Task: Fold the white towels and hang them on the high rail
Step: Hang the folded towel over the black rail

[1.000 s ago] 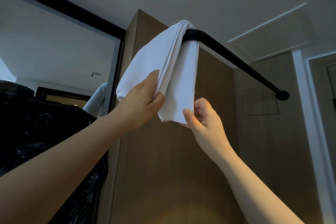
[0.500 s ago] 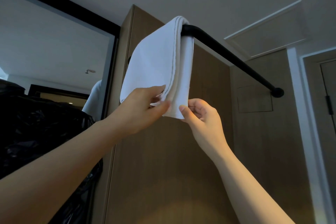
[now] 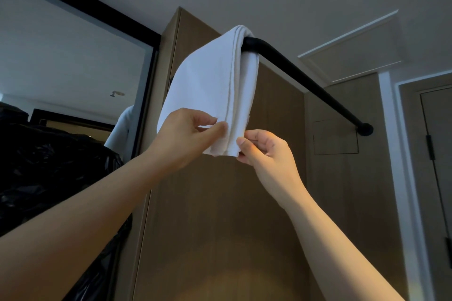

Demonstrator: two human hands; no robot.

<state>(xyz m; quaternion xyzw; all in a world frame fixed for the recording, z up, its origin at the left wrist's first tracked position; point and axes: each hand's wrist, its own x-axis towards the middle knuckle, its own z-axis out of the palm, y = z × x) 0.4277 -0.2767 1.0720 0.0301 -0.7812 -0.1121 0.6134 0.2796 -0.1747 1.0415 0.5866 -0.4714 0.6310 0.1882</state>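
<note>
The left hand (image 3: 186, 138) is pinching the towel's (image 3: 210, 85) lower edge, its fingers (image 3: 205, 120) grasping the cloth, and the right hand (image 3: 265, 151) is pinching the bottom corner beside it. The folded towel is hanging over the bent end of the black rail (image 3: 308, 80), in front of the wooden cabinet (image 3: 220, 215).

rail (image 3: 305, 82) (black) | folded towel (image 3: 208, 85) draped over, apparently near its bend

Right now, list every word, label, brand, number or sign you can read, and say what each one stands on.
No readable text anywhere in this view.
The folded white towel shows only a plain stitched hem, with no tag or print.
The black metal rail, the brown wooden cabinet and the black plastic bag carry no visible writing.
</note>
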